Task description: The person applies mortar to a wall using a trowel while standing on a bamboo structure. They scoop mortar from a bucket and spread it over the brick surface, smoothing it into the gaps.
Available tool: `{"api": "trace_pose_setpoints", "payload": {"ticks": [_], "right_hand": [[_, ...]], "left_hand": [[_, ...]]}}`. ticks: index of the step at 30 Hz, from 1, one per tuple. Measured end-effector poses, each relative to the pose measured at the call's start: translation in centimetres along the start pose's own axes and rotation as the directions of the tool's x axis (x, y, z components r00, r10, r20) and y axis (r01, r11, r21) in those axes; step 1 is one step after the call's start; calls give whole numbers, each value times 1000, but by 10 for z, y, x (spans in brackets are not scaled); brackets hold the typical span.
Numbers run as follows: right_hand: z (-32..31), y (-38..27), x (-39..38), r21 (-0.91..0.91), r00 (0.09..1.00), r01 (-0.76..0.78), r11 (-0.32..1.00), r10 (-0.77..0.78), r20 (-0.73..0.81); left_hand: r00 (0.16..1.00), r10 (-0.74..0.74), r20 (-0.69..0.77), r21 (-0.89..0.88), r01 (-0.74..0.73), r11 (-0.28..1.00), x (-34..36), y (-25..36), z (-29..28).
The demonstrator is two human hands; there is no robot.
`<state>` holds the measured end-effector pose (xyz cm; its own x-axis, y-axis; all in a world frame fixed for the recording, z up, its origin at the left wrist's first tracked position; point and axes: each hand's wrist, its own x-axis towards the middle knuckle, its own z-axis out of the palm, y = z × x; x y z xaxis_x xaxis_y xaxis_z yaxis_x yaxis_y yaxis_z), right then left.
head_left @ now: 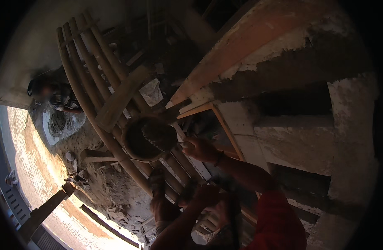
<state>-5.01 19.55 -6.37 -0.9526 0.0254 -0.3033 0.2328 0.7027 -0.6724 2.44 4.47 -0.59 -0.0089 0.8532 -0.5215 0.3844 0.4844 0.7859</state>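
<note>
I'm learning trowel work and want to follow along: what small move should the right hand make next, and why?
Probably lift the trowel slowly, keeping it level: the right hand grips its handle, and the blade, seemingly heaped with dark mortar, sits over the round basin, so spills would likely fall back inside.

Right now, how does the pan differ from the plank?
Shape: the pan is round and hollow, while the plank is long and flat.
Tone: the pan's inside looks dark; the plank's face is a paler brown.
Place: the pan is beside the right hand; the plank lies farther off.
Both are over the poles.
</note>
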Motion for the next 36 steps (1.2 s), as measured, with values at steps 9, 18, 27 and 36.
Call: {"api": "trace_pose_setpoints", "payload": {"ticks": [9,18,27,36], "right_hand": [[-218,-139,-104,-29,998,-59,998,59,-5],[-285,-105,-130,505,904,-398,766,422,71],[-327,-137,-203,-35,741,-256,966,173,-649],[-52,25,-61,-287,997,32,958,-49,-54]], "left_hand": [[998,-11,66,-33,13,999,43,-23,22],[999,-27,47,33,26,999,41,-13,-11],[999,-39,24,37,38,999,41,-13,-17],[950,303,-76,296,-269,917,20,-26,-23]]}}
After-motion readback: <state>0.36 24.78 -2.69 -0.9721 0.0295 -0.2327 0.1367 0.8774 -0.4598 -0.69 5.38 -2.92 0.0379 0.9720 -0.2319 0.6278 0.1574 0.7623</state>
